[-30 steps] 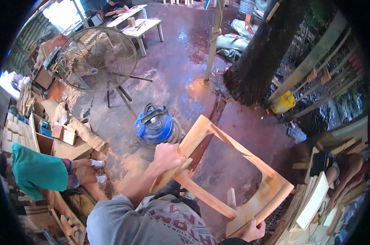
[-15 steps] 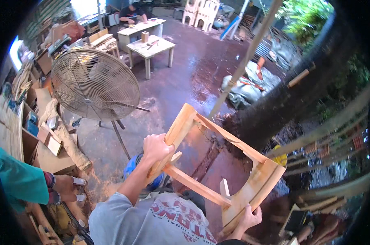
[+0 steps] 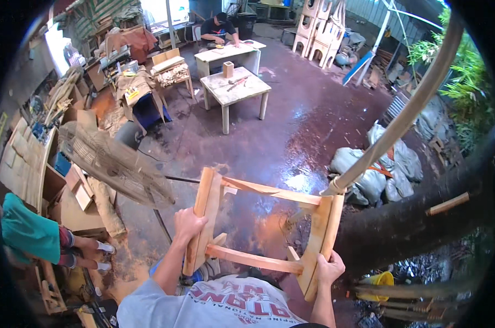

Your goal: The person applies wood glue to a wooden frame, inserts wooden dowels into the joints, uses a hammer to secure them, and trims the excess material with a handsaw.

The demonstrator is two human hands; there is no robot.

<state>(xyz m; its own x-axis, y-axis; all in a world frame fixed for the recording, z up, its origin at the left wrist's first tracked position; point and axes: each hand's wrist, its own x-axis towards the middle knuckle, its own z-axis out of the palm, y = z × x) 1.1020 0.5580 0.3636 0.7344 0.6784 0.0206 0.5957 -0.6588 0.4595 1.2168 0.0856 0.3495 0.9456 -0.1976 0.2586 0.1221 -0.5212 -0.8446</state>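
From where I stood, the person in a grey shirt with dark red print (image 3: 231, 300) held a four-sided frame of pale, orange-tinged wood (image 3: 253, 259) out in front at waist level, roughly level, with the floor below it. Take that frame as the middle of the dial, twelve straight ahead of the holder. At nine o'clock the bare left hand (image 3: 190, 223) was clasped round the thick left rail (image 3: 207, 218), knuckles upward; at four the bare right hand (image 3: 330, 268) gripped the lower outer edge of the right rail (image 3: 319, 240), thumb on top. Near ten stood a large round wire-caged fan (image 3: 113, 161), its mesh smeared by blur. Just short of twelve I saw a low, pale wooden table (image 3: 236, 90) with a small square wooden box (image 3: 228, 69) on it, and beyond, a worker in a dark shirt and cap (image 3: 219, 31) at a second pale table (image 3: 228, 53). A pale wooden structure with arched openings (image 3: 317, 38) rose toward one; bulging whitish sacks (image 3: 362, 164) slumped at two, and a yellow bucket (image 3: 378, 285) sat around four. Toward nine, well apart, someone in a teal top (image 3: 31, 227) bent over.
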